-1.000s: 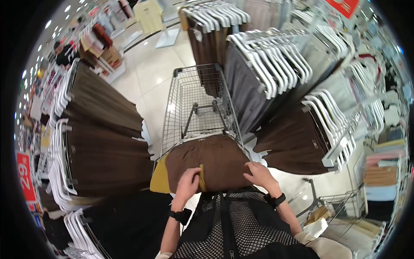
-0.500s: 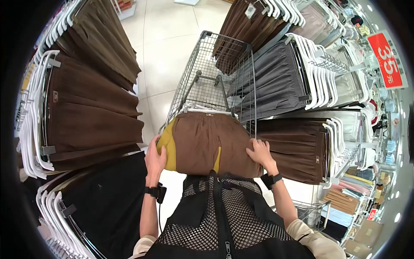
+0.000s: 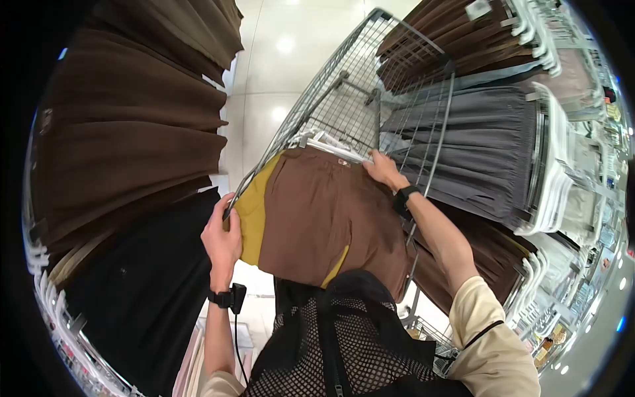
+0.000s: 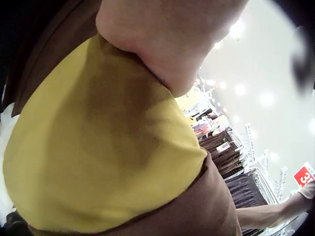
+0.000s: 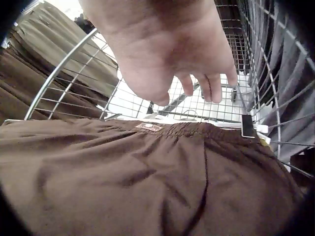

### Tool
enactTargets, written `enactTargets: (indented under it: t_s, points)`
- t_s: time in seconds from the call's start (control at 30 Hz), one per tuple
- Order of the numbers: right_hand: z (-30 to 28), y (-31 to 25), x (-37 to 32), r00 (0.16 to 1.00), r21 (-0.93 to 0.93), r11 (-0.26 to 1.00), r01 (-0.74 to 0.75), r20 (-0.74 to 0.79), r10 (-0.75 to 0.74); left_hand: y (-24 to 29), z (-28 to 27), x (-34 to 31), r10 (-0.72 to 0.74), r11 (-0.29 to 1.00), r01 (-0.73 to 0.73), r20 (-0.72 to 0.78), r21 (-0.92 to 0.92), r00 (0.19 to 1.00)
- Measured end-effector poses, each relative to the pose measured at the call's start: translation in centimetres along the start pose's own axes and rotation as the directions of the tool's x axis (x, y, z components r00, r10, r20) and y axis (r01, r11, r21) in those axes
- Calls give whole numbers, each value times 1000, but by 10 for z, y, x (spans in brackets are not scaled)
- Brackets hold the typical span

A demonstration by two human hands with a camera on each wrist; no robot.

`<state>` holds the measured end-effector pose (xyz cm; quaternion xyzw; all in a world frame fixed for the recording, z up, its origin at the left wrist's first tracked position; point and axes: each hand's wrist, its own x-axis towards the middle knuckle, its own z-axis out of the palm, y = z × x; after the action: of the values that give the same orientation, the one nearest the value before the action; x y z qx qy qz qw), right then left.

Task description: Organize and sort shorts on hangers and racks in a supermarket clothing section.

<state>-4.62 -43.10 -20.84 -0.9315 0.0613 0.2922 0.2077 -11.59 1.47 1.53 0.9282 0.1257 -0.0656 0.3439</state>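
Note:
Brown trousers (image 3: 311, 218) on a white hanger (image 3: 334, 150) lie over the rear end of a wire shopping cart (image 3: 433, 155), with a mustard-yellow garment (image 3: 254, 228) showing beneath them. At the cart's left rear corner, my left hand (image 3: 221, 238) grips the rim, beside the yellow cloth. The left wrist view has that yellow garment (image 4: 103, 147) bulging close under the palm. My right hand (image 3: 387, 171) reaches over the waistband near the hanger. In the right wrist view its fingers (image 5: 209, 88) are loosely extended above the waistband and hold nothing visible.
Racks of brown trousers (image 3: 126, 132) and black trousers (image 3: 145, 284) line the left side. Grey trousers (image 3: 463, 149) and more brown ones (image 3: 456, 46) hang close along the cart's right side. Pale tiled floor (image 3: 284, 40) runs ahead on the left.
My left hand has moved from the garments to the cart's left rim. The right hand has gone forward from the trousers' right side to the hanger. The view has tilted down and turned.

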Motion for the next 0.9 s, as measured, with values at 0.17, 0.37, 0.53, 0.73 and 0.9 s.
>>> enactTargets:
  t_s: [0.17, 0.37, 0.53, 0.73, 0.9]
  points:
    - [56, 10, 67, 997, 17, 1000, -4, 73, 2, -6, 17, 2, -25, 997, 16, -112, -78, 993]
    - [72, 12, 80, 991, 114, 993, -41, 134, 26, -19, 26, -3, -69, 993, 53, -150, -109, 986]
    - [61, 5, 75, 998, 108, 994, -10, 66, 3, -23, 25, -2, -80, 988, 60, -142, -145, 987]
    - [58, 2, 83, 977, 166, 982, -88, 208, 52, -24, 26, -2, -75, 989, 56, -143, -136, 987]
    - [54, 0, 77, 986, 162, 976, -142, 114, 125, -22, 26, -1, -35, 990, 14, -153, -138, 988]
